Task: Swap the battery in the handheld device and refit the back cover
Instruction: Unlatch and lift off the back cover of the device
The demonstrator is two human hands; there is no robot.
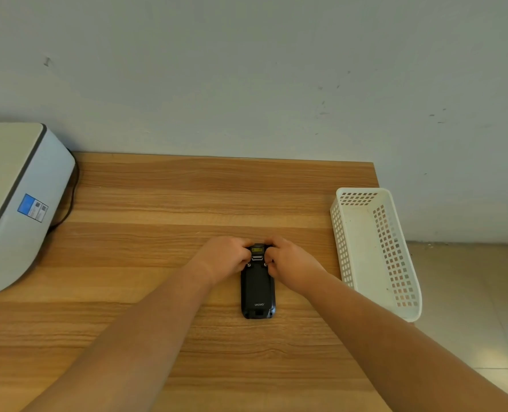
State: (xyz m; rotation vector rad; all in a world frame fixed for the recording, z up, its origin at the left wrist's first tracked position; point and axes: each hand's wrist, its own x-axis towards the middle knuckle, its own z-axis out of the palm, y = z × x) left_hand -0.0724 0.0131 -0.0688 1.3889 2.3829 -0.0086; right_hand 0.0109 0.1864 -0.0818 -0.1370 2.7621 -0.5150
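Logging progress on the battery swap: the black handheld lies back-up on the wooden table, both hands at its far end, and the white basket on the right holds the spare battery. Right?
Not quite: in the head view the white basket is empty. The rest holds.

Black handheld device [258, 288] lies face-down on table, back cover on

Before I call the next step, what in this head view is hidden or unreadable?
- Top corners of the handheld device: covered by left hand and right hand.
- Battery: hidden under the back cover.
- Printer: cut by the left edge; label too small.
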